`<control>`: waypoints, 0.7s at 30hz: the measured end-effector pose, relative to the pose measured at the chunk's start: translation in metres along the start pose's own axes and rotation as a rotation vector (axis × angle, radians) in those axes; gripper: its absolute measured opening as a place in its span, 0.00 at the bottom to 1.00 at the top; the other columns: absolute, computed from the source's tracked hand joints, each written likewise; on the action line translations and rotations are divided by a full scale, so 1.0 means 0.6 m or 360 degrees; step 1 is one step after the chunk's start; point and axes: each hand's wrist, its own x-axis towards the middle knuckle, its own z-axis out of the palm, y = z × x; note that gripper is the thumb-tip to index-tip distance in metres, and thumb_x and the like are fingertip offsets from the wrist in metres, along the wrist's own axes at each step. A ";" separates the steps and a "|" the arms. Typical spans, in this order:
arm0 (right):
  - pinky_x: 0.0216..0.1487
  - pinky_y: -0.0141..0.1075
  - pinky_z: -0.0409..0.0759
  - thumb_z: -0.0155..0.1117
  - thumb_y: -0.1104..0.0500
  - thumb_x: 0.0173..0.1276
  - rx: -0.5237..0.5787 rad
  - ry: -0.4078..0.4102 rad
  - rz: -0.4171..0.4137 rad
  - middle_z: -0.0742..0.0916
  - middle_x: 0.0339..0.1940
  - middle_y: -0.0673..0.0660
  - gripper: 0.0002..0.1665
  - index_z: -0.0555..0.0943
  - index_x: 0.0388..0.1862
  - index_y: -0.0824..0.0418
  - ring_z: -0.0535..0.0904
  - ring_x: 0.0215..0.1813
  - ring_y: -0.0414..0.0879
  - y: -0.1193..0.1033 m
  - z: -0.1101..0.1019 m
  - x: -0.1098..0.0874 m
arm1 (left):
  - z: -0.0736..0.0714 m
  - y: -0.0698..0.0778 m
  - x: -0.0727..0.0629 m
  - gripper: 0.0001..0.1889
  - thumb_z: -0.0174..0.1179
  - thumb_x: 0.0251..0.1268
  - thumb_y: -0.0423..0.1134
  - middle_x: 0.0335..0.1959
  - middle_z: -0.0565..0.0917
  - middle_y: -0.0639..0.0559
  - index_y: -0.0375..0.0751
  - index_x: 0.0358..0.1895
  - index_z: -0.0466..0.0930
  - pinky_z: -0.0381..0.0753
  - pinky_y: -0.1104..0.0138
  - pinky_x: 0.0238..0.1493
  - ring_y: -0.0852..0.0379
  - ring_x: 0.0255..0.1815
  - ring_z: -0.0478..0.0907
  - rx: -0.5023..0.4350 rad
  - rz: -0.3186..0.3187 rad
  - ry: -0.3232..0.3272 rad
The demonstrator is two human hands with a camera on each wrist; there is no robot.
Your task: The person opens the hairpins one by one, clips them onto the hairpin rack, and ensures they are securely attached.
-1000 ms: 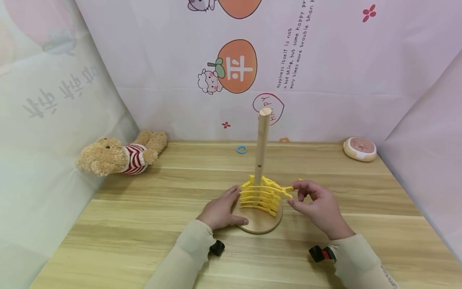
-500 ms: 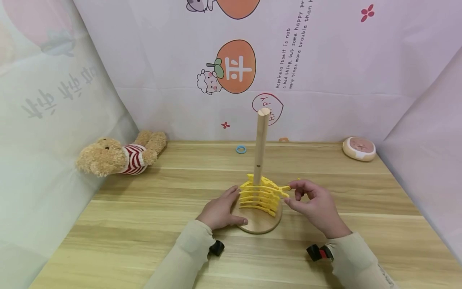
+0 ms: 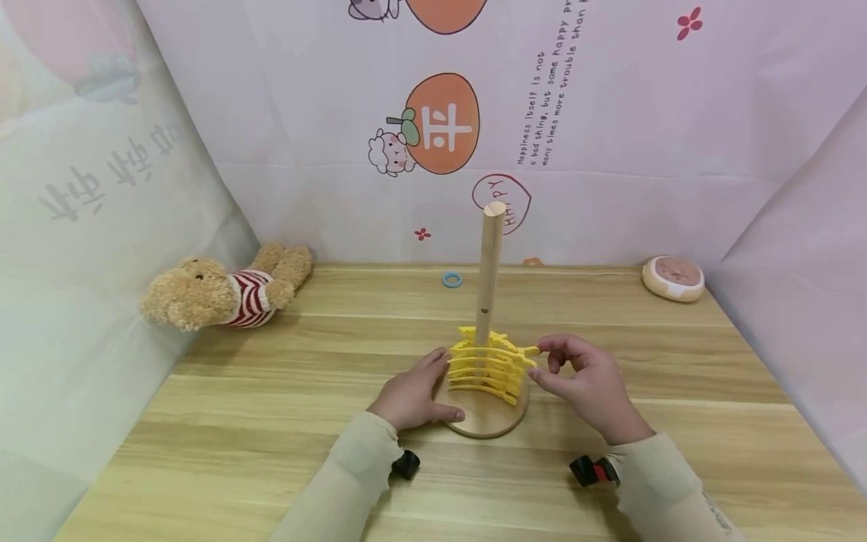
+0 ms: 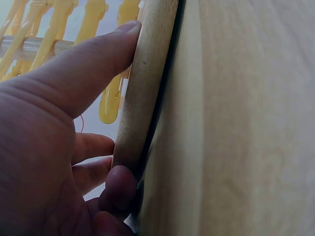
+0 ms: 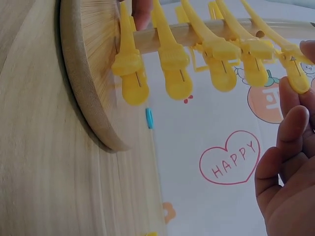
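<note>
A wooden post [image 3: 491, 256] stands upright on a round wooden base [image 3: 484, 425]. Several yellow plastic clips [image 5: 177, 73] with long curved arms sit one above another around the post's lower part. My left hand [image 3: 415, 395] holds the base's rim, thumb at the near side and fingers round the left edge; the left wrist view shows the thumb tip against the base [image 4: 142, 83]. With thumb and index finger, my right hand [image 3: 589, 380] pinches the handle end of the uppermost clip [image 5: 297, 78], whose arms reach around the post. The clips partly hide the post's foot.
A teddy bear [image 3: 203, 293] in a striped shirt lies at the back left. Behind the post is a small blue ring [image 3: 451, 280]. A round cream-and-pink object [image 3: 673, 277] sits at the back right. Printed cloth walls [image 3: 609, 188] enclose the table.
My right hand has moved slightly left, bringing the uppermost clip further onto the post. The left hand stays on the base.
</note>
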 end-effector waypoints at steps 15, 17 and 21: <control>0.30 0.32 0.73 0.77 0.60 0.61 0.0032 -0.0020 0.0012 0.81 0.29 0.53 0.15 0.85 0.46 0.57 0.76 0.35 0.43 -0.009 0.010 0.005 | -0.002 0.003 0.000 0.54 0.71 0.52 0.65 0.82 0.53 0.53 0.46 0.79 0.58 0.70 0.45 0.67 0.43 0.74 0.65 -0.0001 0.0006 0.0001; 0.30 0.32 0.74 0.77 0.60 0.61 0.0044 -0.0016 0.0006 0.81 0.29 0.53 0.15 0.85 0.46 0.57 0.76 0.35 0.43 -0.010 0.012 0.006 | -0.001 0.002 0.001 0.54 0.71 0.52 0.65 0.82 0.53 0.53 0.46 0.79 0.58 0.71 0.45 0.66 0.43 0.74 0.65 0.0000 0.0008 0.0000; 0.32 0.31 0.74 0.77 0.61 0.61 0.0079 -0.0025 -0.0003 0.81 0.29 0.54 0.15 0.85 0.46 0.58 0.76 0.35 0.43 -0.011 0.015 0.009 | 0.000 0.001 0.001 0.53 0.71 0.52 0.65 0.82 0.53 0.54 0.46 0.79 0.58 0.71 0.45 0.66 0.42 0.74 0.65 -0.0004 -0.0002 -0.0001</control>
